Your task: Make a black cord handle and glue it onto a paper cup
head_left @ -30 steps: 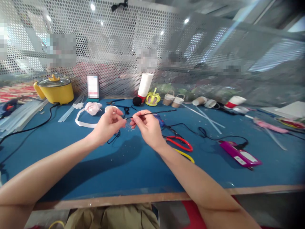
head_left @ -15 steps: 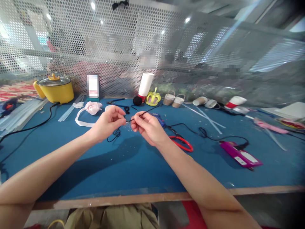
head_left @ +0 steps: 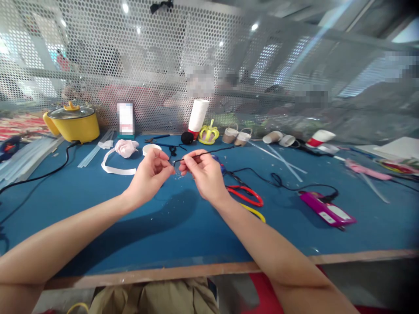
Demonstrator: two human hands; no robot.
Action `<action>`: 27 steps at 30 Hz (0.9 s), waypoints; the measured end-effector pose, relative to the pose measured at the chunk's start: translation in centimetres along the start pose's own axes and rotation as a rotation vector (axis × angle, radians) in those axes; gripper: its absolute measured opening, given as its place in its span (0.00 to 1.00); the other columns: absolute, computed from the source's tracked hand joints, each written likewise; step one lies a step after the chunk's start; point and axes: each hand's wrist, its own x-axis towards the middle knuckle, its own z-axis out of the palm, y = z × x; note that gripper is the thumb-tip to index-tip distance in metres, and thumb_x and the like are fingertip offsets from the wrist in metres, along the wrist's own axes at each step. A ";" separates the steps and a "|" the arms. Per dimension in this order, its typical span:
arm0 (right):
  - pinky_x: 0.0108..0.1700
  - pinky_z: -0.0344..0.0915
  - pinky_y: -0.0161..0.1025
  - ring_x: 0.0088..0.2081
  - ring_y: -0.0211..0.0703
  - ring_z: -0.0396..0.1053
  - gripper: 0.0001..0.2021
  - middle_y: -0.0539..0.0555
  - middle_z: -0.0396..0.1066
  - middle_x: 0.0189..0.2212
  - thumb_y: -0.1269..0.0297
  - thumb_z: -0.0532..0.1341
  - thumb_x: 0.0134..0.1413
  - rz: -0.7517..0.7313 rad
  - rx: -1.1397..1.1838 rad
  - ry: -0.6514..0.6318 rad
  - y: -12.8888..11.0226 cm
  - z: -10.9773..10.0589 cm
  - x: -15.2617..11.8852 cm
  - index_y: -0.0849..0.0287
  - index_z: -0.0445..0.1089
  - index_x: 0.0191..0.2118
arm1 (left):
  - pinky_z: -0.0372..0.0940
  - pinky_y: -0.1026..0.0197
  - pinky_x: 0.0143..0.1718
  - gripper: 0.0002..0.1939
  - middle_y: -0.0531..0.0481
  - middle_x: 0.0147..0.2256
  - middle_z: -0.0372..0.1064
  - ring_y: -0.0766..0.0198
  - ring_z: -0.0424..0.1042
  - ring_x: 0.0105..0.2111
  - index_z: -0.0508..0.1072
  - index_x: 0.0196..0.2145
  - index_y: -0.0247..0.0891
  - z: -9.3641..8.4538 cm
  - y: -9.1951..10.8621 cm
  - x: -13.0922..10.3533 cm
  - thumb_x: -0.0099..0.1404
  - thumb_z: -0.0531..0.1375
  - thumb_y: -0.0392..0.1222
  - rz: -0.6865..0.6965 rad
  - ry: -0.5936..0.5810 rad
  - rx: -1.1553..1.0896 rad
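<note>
at the centre of the frame, your right hand [head_left: 207, 175] pinches the black cord [head_left: 222, 149] between thumb and forefinger; your left hand [head_left: 151, 172] is nearly closed beside its end, any hold unclear. the work looks partway: cord gripped, that end apparently loose.

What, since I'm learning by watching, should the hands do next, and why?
Perhaps steady the cord at its left end with the left hand: the right hand pinches it, and that end shows beside the left fingertips. Whether they grip it is unclear.
</note>
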 end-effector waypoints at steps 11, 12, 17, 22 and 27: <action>0.25 0.63 0.31 0.24 0.31 0.66 0.11 0.47 0.67 0.23 0.62 0.64 0.43 0.181 0.295 -0.095 -0.1 0.0 0.2 0.60 0.62 0.29 | 0.56 0.69 0.23 0.09 0.57 0.23 0.62 0.72 0.65 0.25 0.57 0.31 0.37 -0.7 -0.2 0.9 0.55 0.57 0.33 -0.023 -0.023 -0.048; 0.25 0.63 0.31 0.24 0.31 0.66 0.10 0.47 0.67 0.22 0.62 0.64 0.44 0.179 0.276 -0.106 -0.1 0.0 0.2 0.60 0.62 0.29 | 0.56 0.70 0.23 0.09 0.57 0.23 0.62 0.73 0.65 0.24 0.58 0.31 0.37 -0.9 -0.1 1.1 0.54 0.57 0.32 -0.007 -0.019 -0.031; 0.24 0.64 0.33 0.22 0.33 0.66 0.12 0.47 0.67 0.20 0.59 0.63 0.45 0.100 0.056 -0.160 -0.2 -0.3 0.1 0.60 0.61 0.30 | 0.57 0.69 0.23 0.09 0.57 0.23 0.61 0.73 0.62 0.23 0.59 0.30 0.37 -1.4 0.4 1.3 0.54 0.57 0.30 0.135 -0.001 0.092; 0.25 0.65 0.33 0.22 0.33 0.66 0.13 0.47 0.66 0.20 0.56 0.61 0.46 0.003 -0.084 -0.112 -0.3 -0.3 0.0 0.60 0.61 0.29 | 0.59 0.68 0.25 0.10 0.56 0.25 0.62 0.72 0.64 0.25 0.59 0.32 0.38 -1.3 0.3 0.6 0.54 0.56 0.29 0.212 -0.038 0.195; 0.26 0.65 0.33 0.21 0.32 0.66 0.11 0.48 0.68 0.21 0.58 0.61 0.48 -0.029 -0.076 -0.034 -0.1 -0.1 -0.1 0.60 0.61 0.30 | 0.58 0.68 0.24 0.09 0.56 0.24 0.62 0.72 0.63 0.24 0.59 0.31 0.38 -0.8 0.1 0.2 0.54 0.56 0.29 0.179 -0.010 0.188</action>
